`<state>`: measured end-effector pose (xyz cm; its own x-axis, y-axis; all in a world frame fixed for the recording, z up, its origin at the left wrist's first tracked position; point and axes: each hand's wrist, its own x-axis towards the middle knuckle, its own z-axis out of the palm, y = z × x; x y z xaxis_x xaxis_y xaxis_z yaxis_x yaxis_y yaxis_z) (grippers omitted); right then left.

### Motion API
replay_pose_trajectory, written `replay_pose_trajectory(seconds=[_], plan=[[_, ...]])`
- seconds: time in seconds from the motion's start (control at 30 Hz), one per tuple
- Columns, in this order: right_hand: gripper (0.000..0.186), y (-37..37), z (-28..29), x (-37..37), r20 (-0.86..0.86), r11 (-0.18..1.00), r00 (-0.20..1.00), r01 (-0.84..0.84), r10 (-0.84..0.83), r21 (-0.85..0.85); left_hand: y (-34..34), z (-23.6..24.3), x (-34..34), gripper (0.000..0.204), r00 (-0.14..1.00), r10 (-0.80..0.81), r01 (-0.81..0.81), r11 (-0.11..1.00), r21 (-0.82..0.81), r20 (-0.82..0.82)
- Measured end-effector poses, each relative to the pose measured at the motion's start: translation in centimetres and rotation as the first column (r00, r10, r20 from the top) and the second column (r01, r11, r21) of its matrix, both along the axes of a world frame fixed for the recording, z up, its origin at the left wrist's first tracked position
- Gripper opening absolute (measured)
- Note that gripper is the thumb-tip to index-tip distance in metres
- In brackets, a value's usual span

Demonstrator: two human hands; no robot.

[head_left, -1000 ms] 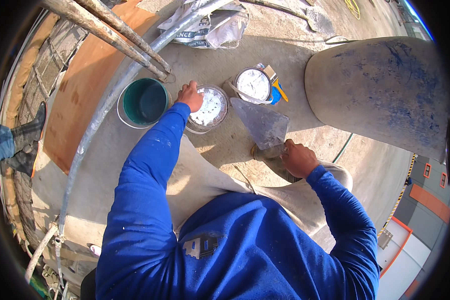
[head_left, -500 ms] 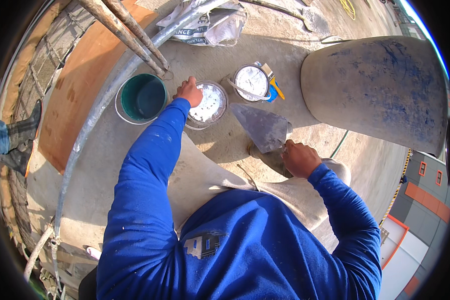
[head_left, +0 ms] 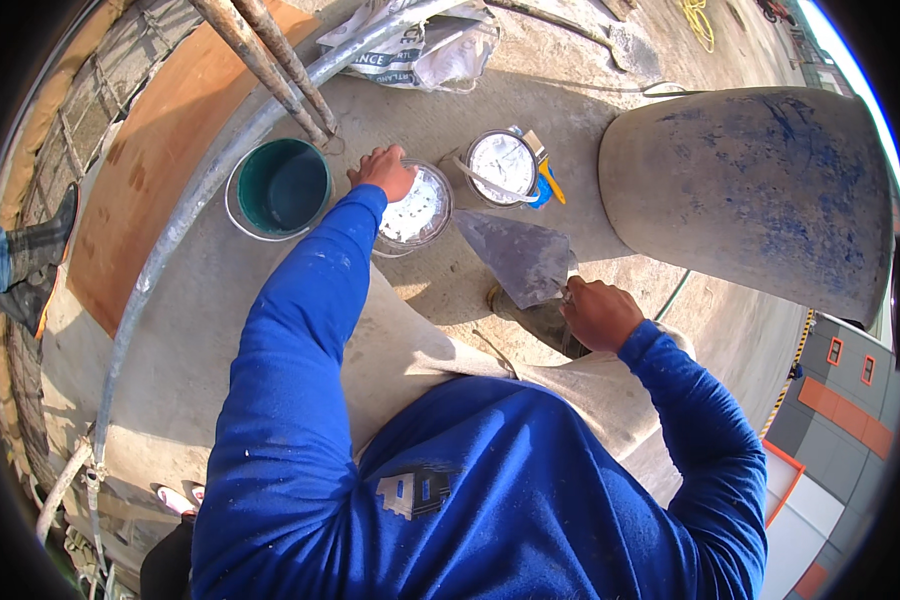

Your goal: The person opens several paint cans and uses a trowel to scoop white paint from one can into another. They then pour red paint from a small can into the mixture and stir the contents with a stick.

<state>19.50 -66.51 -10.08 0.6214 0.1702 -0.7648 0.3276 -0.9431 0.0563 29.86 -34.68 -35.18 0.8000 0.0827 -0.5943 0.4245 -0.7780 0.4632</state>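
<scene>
Left hand (head_left: 385,174) has shifted farther over the tub (head_left: 448,222)

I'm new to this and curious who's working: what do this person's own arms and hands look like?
Long blue sleeves reach the wrists, creased, with pale specks on the left one. The left hand and right hand are bare, without gloves.

Left hand (head_left: 384,176) covers upper-left rim of white-filled tub (head_left: 412,210), fingertip contact unreadable. Right hand (head_left: 602,315) swallows trowel's (head_left: 520,256) handle; blade masks part of foot (head_left: 548,328). Up top, pipe (head_left: 260,128) hides strip of sack (head_left: 450,58). Far left, co-worker's lower legs (head_left: 35,255) only, rest cut off!
</scene>
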Motion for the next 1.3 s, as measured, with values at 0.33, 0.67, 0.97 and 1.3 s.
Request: replay_pose_trajectory(seconds=[0.33, 0.67, 0.97, 1.3], plan=[[0.039, 2.0, 1.1, 2.2, -0.166, 0.993, 0.981, -0.09, 0.101, 0.073, 0.5, -4.5, 1.0, 0.054, 1.0, -0.019, 0.02, 0.999, -0.036, 0.008], [0.039, -5.5, -8.5, -2.6, -0.149, 0.994, 0.988, 0.058, -0.044, 0.092, -0.2, -4.1, 2.0, 0.051, 0.998, 0.008, -0.004, 0.997, -0.074, 0.055], [0.04, -7.1, -15.9, -6.3, -0.177, 0.965, 0.967, 0.209, -0.181, 0.158, -0.3, -3.1, 2.3, 0.052, 0.999, 0.048, -0.049, 0.997, -0.055, -0.008], [0.038, -5.1, -8.3, -5.4, -0.231, 0.712, 0.833, 0.551, -0.503, 0.436, 0.0, -4.2, 2.0, 0.05, 0.992, 0.103, -0.096, 0.992, -0.086, 0.076]])
